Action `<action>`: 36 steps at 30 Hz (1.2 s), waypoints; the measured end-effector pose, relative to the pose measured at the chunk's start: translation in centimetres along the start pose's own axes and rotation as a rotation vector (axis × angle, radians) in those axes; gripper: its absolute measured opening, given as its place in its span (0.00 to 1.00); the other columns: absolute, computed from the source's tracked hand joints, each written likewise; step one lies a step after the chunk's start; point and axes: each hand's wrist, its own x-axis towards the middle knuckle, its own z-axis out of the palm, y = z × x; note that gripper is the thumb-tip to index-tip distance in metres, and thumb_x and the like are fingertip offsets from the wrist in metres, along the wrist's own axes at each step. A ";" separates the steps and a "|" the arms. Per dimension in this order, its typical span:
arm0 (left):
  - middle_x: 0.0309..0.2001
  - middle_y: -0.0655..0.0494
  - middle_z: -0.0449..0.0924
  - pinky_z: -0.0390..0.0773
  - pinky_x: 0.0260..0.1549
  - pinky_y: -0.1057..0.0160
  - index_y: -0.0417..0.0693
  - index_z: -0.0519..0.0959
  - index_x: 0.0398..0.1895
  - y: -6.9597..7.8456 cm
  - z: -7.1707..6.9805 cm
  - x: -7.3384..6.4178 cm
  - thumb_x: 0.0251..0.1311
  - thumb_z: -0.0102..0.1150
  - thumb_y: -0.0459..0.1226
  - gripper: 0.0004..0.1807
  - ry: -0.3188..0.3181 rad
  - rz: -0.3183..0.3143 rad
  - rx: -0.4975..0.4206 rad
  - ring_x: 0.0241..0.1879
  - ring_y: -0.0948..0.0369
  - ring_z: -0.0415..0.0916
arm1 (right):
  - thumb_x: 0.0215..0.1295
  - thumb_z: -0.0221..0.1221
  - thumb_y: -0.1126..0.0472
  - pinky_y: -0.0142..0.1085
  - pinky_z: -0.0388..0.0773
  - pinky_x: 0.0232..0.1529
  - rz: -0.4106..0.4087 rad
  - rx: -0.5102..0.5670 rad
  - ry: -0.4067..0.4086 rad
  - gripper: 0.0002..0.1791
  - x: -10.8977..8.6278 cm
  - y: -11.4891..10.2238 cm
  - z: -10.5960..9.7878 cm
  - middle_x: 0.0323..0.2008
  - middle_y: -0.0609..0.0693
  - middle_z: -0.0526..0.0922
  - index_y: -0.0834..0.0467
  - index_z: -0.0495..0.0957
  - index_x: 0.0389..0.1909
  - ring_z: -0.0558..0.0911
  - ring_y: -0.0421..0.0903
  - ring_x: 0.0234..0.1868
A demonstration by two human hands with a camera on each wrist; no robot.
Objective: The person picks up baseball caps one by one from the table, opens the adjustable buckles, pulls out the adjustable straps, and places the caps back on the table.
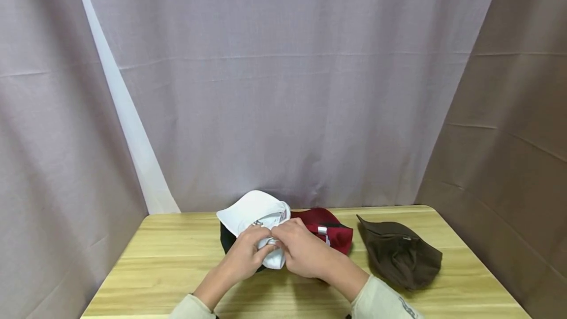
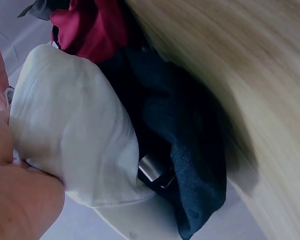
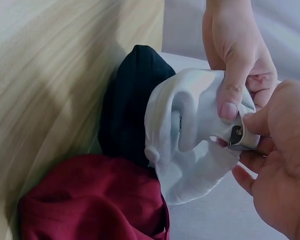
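Observation:
Both hands are on a white cap (image 1: pixel 252 208), its brim pointing to the far left in the head view. My left hand (image 1: pixel 248 252) grips the cap's back edge, the thumb (image 3: pixel 229 97) lying on the white fabric in the right wrist view. Across from it, my right hand (image 1: pixel 305 250) pinches the strap end by a small metal buckle (image 3: pixel 236 134). The cap is held above a black cap (image 3: pixel 135 100), which it mostly hides in the head view. A metal strap clasp (image 2: pixel 152 167) shows on the black cap in the left wrist view.
A dark red cap (image 1: pixel 338 235) lies just right of the white and black ones. Farther right sits a dark brown cap (image 1: pixel 398 255) on the wooden table (image 1: pixel 164 260). Grey curtains (image 1: pixel 283 87) hang behind the table and at its sides.

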 end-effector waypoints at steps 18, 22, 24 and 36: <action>0.40 0.63 0.89 0.79 0.49 0.59 0.54 0.85 0.42 0.2 -0.3 0.2 0.65 0.71 0.37 0.05 -0.028 -0.028 -0.002 0.42 0.66 0.82 | 0.69 0.59 0.72 0.43 0.77 0.57 -0.009 0.046 -0.015 0.11 0.1 0.4 -0.2 0.27 0.40 0.76 0.53 0.73 0.31 0.83 0.41 0.43; 0.37 0.64 0.88 0.79 0.47 0.59 0.54 0.84 0.38 0.2 -0.4 0.2 0.64 0.71 0.36 0.05 -0.020 -0.037 0.001 0.41 0.66 0.80 | 0.71 0.62 0.67 0.42 0.78 0.56 -0.009 0.029 -0.006 0.10 0.1 0.3 -0.1 0.28 0.41 0.77 0.53 0.74 0.31 0.83 0.40 0.42; 0.34 0.65 0.86 0.78 0.46 0.60 0.55 0.82 0.35 0.2 -0.4 0.2 0.64 0.71 0.36 0.06 -0.015 -0.040 0.004 0.39 0.67 0.79 | 0.73 0.63 0.64 0.41 0.78 0.55 -0.005 0.020 -0.006 0.11 0.1 0.2 -0.1 0.28 0.40 0.76 0.52 0.73 0.31 0.82 0.40 0.42; 0.38 0.60 0.90 0.80 0.43 0.64 0.54 0.86 0.39 0.7 -0.5 0.6 0.63 0.72 0.33 0.06 0.009 -0.150 -0.084 0.40 0.66 0.82 | 0.73 0.65 0.56 0.40 0.78 0.53 0.038 -0.099 0.096 0.10 0.4 -0.4 0.3 0.28 0.41 0.78 0.51 0.76 0.32 0.80 0.40 0.37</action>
